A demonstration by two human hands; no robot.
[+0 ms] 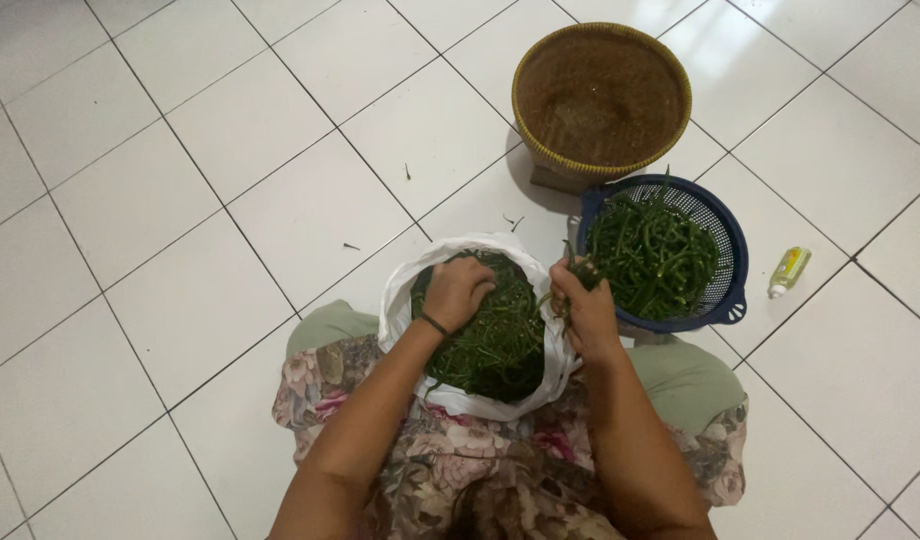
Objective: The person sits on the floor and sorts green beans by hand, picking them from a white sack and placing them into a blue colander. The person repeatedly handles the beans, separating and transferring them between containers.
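Currently your left hand (458, 292) is curled into the green beans (490, 335) in the white plastic bag (405, 290); your right hand (583, 308) apparently pinches a few stems. At two o'clock, the blue colander (732, 250) is roughly half full; much remains bagged.

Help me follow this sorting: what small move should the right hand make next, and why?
Probably carry its green stems over to the blue colander and drop them. The right hand holds a few stems at the white bag's edge, right beside the colander already filled with similar pieces, while the left hand is in the bag's greens.
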